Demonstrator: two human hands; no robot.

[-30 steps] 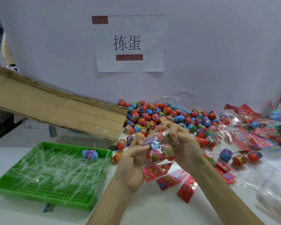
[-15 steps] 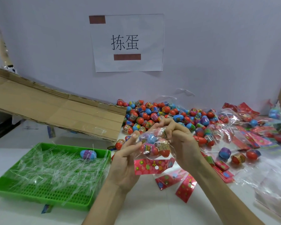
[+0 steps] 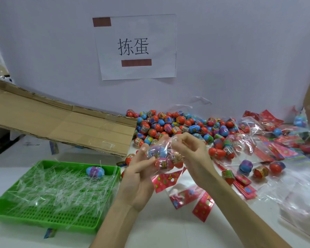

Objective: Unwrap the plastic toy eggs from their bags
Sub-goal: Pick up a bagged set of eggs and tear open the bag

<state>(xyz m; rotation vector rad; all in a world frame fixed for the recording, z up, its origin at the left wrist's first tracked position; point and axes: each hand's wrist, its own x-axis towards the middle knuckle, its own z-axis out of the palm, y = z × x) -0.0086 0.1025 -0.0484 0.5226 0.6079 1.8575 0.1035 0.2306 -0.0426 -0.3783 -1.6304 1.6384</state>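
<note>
The bag (image 3: 164, 154) of eggs (image 3: 164, 162) is held up off the desk (image 3: 159, 230), just right of the green tray (image 3: 104, 228) and above it. The right hand (image 3: 191, 154) has a clenched grip on the bag, its fingertips pinching the clear plastic at the upper end. The left hand (image 3: 136, 178) grasps the bag lower down, on the side facing the tray, with the thumb in front and the fingers behind the lump of eggs. That split looks chosen for tearing: one hand steadies the weight while the other works the plastic.

The bag's long axis runs roughly up and down, leaning a little. Its red card (image 3: 166, 179) hangs at the bottom, pointing down at the desk and toward the person, so the bag seems to be held upside down. I cannot tell which way each egg points through the crinkled plastic.

Right of the tray and farther back lies a heap of loose eggs (image 3: 172, 124), likely the ones already freed. The tray holds plastic strips (image 3: 57, 187) and one blue egg (image 3: 95, 171), so it probably takes the waste.
</note>
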